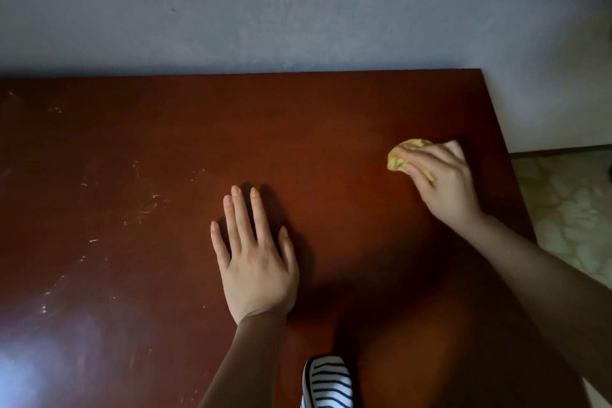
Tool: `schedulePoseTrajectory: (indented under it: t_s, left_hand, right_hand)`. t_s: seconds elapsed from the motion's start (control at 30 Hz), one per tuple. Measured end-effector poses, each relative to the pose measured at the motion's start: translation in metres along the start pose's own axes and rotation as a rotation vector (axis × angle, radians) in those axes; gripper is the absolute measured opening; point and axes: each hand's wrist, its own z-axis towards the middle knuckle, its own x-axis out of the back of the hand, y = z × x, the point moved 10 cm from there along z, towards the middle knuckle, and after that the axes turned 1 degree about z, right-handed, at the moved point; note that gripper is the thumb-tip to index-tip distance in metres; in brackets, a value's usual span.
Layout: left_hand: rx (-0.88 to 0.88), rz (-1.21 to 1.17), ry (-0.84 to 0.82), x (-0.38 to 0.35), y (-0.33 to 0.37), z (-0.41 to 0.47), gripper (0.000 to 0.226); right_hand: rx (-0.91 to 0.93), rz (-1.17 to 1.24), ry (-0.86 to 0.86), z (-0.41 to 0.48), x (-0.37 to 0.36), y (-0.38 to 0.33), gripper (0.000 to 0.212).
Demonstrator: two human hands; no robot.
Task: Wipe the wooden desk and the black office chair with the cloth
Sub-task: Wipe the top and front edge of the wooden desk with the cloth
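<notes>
Striped fabric (326, 381) nearest; both hands on the bench (132, 175).
The left hand (256, 262) lies flat, fingers (240, 212) straight; the right hand (447, 182) grips the yellow cloth (402, 152).

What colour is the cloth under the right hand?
Yellow. The cloth shows in the head view, bunched under the right hand on the desk.

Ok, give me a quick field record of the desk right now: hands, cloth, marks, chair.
surface: reddish-brown wooden desk, against a grey wall
left hand: flat on the desk near its middle, fingers straight
right hand: grips the bunched yellow cloth on the desk near its right edge
scuffs: pale, on the desk's left part
chair: not in view
other: striped fabric at the bottom edge; patterned floor to the right
</notes>
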Motion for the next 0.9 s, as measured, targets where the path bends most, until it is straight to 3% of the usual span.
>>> schedulePoseTrajectory:
  t_s: [0.3, 0.6, 0.7, 0.9]
  left_hand:
    - [0.006, -0.013, 0.003, -0.001, 0.001, -0.001, 0.062]
    - [-0.012, -0.025, 0.032, -0.002, 0.002, -0.002, 0.063]
    - [-0.013, -0.024, 0.029, -0.003, 0.004, 0.0, 0.062]
    - [-0.006, 0.003, -0.007, -0.004, 0.004, 0.002, 0.06]
  right_hand:
    - [-0.555, -0.145, 0.059, 0.046, 0.019, 0.132, 0.032]
    - [-0.996, -0.23, 0.128, 0.083, 0.021, 0.178, 0.033]
    - [-0.934, -0.25, 0.126, 0.088, 0.017, 0.166, 0.034]
    - [-0.502, -0.154, 0.117, 0.102, -0.004, 0.09, 0.031]
